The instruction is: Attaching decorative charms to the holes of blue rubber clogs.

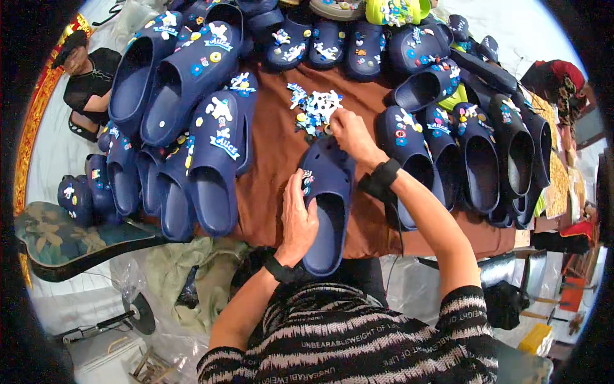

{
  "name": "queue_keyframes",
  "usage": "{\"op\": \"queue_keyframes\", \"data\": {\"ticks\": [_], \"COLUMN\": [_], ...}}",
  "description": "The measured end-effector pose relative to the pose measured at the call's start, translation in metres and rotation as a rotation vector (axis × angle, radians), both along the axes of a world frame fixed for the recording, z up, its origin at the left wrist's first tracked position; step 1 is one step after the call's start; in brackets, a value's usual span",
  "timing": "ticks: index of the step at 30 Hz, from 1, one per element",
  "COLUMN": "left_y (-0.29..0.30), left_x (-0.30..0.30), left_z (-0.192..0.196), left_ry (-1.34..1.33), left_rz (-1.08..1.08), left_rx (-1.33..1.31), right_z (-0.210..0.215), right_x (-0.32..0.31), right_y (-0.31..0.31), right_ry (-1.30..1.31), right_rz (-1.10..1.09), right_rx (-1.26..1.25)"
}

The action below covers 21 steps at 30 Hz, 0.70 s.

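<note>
A navy clog (329, 224) lies in front of me, its toe pointing away and its heel jutting over the table's near edge. My left hand (299, 214) grips it from the left side, thumb at the foot opening and fingers along the outer wall. A few small charms sit on the clog's left side by those fingers. Just beyond the toe is a loose pile of shoe charms (324, 102), white, blue and yellow. At the pile's right edge my right hand (352, 136) has its fingers pinched together; what is between the fingertips is hidden.
Navy clogs with charms (214, 185) crowd the left, more clogs (480, 166) stand at the right, and others (327, 48) line the back. A brown cloth (268, 137) covers the table. One person (96, 80) is at far left, another (555, 80) at far right.
</note>
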<state>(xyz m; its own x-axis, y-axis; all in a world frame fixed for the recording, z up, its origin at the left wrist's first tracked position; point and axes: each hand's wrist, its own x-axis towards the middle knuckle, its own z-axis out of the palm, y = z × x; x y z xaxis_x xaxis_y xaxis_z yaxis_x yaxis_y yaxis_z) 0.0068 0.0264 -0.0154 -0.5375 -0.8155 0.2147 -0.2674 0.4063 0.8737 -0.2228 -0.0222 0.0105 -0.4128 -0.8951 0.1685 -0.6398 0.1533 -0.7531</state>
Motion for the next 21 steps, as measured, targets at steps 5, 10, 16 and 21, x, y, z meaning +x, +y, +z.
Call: {"op": "queue_keyframes", "data": {"ticks": [5, 10, 16, 21], "left_y": [0.001, -0.002, 0.0, -0.002], "left_x": [-0.004, 0.0, -0.008, -0.001], "left_z": [-0.002, -0.007, -0.001, -0.006], "left_ry": [0.026, -0.005, 0.094, 0.059], "left_rz": [0.017, 0.046, 0.006, -0.009], "left_rx": [-0.062, -0.088, 0.054, 0.022], "right_z": [-0.001, 0.012, 0.016, 0.004], "right_x": [-0.026, -0.001, 0.061, 0.068], "right_y": [-0.028, -0.024, 0.018, 0.007], "right_ry": [0.26, 0.476, 0.57, 0.584], "right_rz": [0.009, 0.073, 0.516, 0.557], "right_rx": [-0.09, 0.083, 0.129, 0.109]}}
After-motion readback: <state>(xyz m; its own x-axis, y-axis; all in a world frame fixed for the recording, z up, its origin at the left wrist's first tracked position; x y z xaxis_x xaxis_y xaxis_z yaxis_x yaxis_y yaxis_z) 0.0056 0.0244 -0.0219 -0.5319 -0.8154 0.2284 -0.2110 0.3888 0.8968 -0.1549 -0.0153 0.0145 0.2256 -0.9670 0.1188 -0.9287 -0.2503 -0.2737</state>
